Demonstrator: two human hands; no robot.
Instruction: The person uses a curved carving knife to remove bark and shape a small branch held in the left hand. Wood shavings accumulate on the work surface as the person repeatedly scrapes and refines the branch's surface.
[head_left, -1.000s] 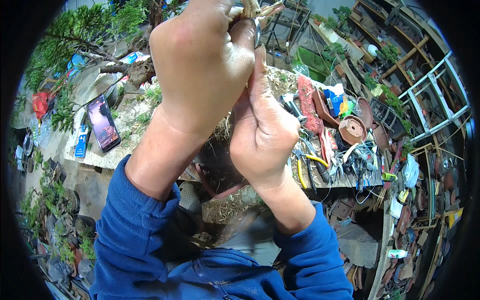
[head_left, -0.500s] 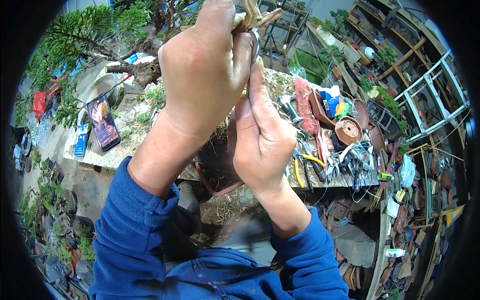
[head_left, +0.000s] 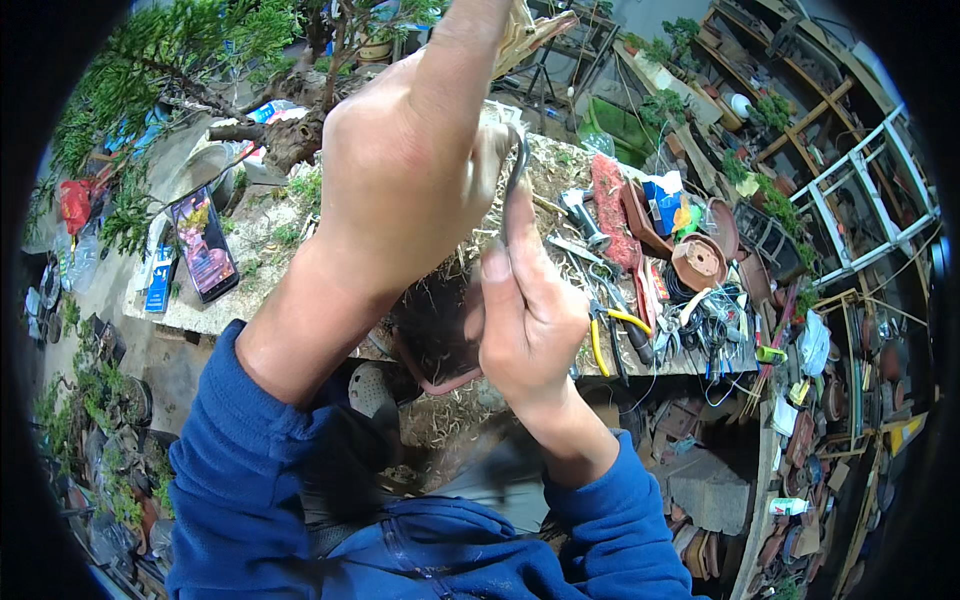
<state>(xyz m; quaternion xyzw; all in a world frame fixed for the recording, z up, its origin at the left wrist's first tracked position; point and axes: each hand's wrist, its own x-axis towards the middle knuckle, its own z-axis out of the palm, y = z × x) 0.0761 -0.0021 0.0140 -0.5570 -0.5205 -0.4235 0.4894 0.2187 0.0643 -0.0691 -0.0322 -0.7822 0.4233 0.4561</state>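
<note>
**Bending a wire hook between two raised hands**

Holding the eye is a dark wire hook (head_left: 515, 175), which is seen standing nearly upright, its curved top tucked against the left hand (head_left: 410, 170) and its lower end pinched by the right hand (head_left: 525, 310). The long axis is thus run from the right thumb up and slightly right toward the left fingers. The left hand is closed around a pale stub of wood (head_left: 530, 30) at the top edge; the right fingers are clenched on the wire from below. Both hands are touching or nearly so, with the right one nearer along the wire.

Beneath them a dark root mass in a pot (head_left: 435, 345) is partly hidden. To the right, yellow-handled pliers (head_left: 615, 335) and a clay pot (head_left: 697, 262) are laid on the crowded bench (head_left: 200, 310); a phone (head_left: 205, 245) is set well apart at left. Open room is left only above the bench.
</note>
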